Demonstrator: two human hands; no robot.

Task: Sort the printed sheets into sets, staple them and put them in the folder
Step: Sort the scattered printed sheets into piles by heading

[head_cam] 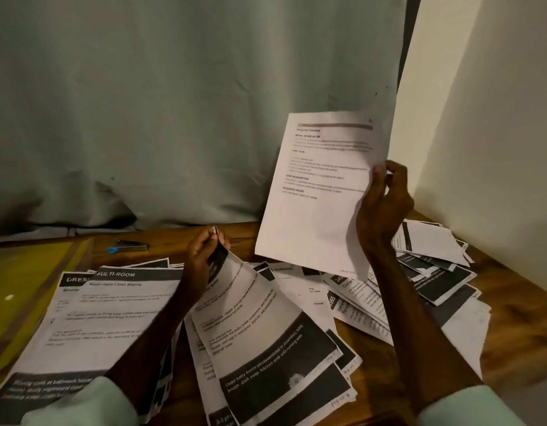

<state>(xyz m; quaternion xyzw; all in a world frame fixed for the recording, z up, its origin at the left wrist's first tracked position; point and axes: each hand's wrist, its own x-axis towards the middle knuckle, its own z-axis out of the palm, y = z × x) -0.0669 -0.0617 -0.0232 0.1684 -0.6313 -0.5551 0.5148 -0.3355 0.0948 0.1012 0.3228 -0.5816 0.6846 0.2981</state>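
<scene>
Sorting — right hand (384, 207) pinches raised sheet (318, 192) for reading; left hand (204, 253) grips fanned set's (259, 327) corner, keeping pages together.

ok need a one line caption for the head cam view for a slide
right hand holds one sheet up, left hand pinches a corner of the stack on the littered table

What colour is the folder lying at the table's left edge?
The folder is yellow; the head view shows it best.

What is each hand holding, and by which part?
The right hand grips a raised sheet by its right edge; the left hand pinches a fanned set by its top corner.
</scene>
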